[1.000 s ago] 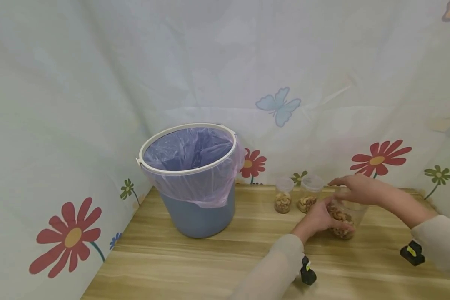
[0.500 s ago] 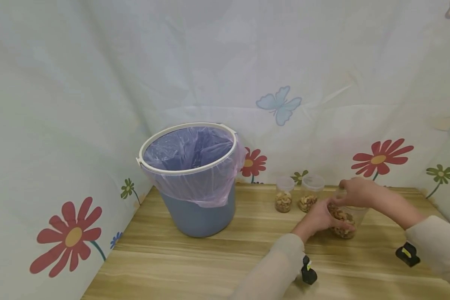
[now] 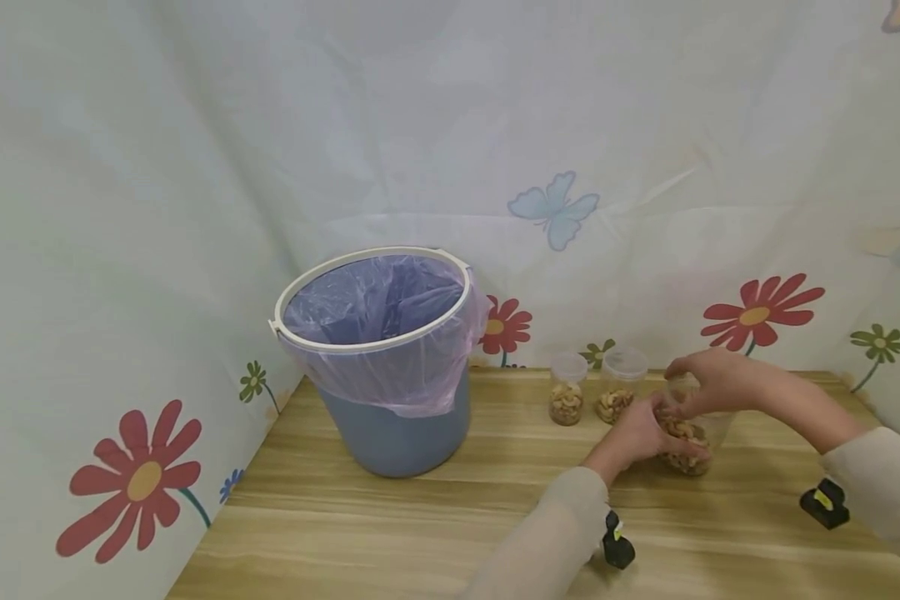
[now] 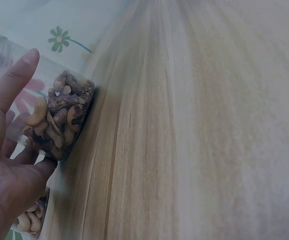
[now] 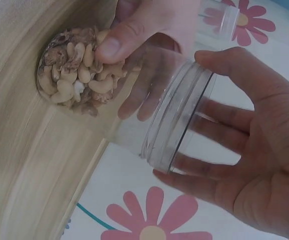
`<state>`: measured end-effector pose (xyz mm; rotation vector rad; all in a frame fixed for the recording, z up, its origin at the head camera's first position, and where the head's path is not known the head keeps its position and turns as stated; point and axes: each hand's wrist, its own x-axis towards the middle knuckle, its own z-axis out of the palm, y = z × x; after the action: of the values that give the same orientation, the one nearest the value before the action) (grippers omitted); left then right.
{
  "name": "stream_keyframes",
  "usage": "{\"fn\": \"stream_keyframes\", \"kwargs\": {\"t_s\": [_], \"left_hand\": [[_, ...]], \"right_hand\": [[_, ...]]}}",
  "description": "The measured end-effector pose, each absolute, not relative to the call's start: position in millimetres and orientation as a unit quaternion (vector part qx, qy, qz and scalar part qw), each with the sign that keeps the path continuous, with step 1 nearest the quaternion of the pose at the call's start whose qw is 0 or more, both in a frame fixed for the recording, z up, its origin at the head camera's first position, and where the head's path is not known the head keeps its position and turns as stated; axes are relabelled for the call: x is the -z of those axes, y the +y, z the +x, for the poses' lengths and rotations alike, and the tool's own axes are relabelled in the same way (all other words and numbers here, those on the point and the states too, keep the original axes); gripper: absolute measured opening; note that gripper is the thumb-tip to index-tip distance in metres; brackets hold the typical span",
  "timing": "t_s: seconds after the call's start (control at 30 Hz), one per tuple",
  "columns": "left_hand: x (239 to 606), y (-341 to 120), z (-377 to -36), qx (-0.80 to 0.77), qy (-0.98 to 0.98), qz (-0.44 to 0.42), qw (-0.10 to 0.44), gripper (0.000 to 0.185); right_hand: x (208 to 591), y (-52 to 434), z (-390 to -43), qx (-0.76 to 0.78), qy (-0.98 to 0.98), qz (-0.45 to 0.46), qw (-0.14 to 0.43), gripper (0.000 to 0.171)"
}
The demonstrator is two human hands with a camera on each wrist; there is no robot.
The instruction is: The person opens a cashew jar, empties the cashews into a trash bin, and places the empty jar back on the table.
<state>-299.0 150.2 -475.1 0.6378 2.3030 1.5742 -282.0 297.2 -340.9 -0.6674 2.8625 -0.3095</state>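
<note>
Wood-grain worktop [image 3: 420, 517], floral curtain [image 3: 120, 208] behind. Lined bin [image 3: 378, 358] centre-left. Left hand [image 3: 641, 437] grips nut jar [image 3: 686, 433] lower right; right hand [image 3: 708, 382] clasps its rim.

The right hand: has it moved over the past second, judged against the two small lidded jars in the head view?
Barely. The right hand stays on top of the nut jar, just right of the two small jars; only its fingers have curled down around the rim.

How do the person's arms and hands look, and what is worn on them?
Both hands, the left hand and the right hand, are bare, with no gloves or rings visible. Each arm wears a long, light beige sleeve reaching to the wrist. A small black device with a yellow marking sits under each wrist.
</note>
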Motion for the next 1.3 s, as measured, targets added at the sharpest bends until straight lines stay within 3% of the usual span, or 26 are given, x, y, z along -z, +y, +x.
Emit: {"fn": "stream_keyframes", "kwargs": {"t_s": [0.17, 0.47, 0.73, 1.03, 1.3], "left_hand": [[474.3, 149.6, -298.2, -0.543, 0.799, 0.217, 0.14, 0.056], [473.2, 147.3, -299.2, -0.552, 0.789, 0.222, 0.152, 0.062], [473.5, 144.7, -299.5, -0.571, 0.769, 0.243, 0.154, 0.056], [474.1, 147.0, -298.8, -0.565, 0.775, 0.237, 0.151, 0.064], [474.0, 148.5, -299.4, -0.574, 0.769, 0.236, 0.15, 0.065]], "right_hand": [[340.2, 299.7, -279.2, 0.127, 0.959, -0.227, 0.113, 0.061], [331.7, 307.0, -279.1, 0.121, 0.949, -0.276, 0.097, 0.058], [327.8, 321.5, -277.5, 0.117, 0.949, -0.29, 0.036, 0.058], [339.0, 350.1, -266.9, 0.17, 0.955, -0.238, -0.05, 0.06], [355.2, 370.7, -255.3, 0.239, 0.953, -0.187, -0.014, 0.067]]}}
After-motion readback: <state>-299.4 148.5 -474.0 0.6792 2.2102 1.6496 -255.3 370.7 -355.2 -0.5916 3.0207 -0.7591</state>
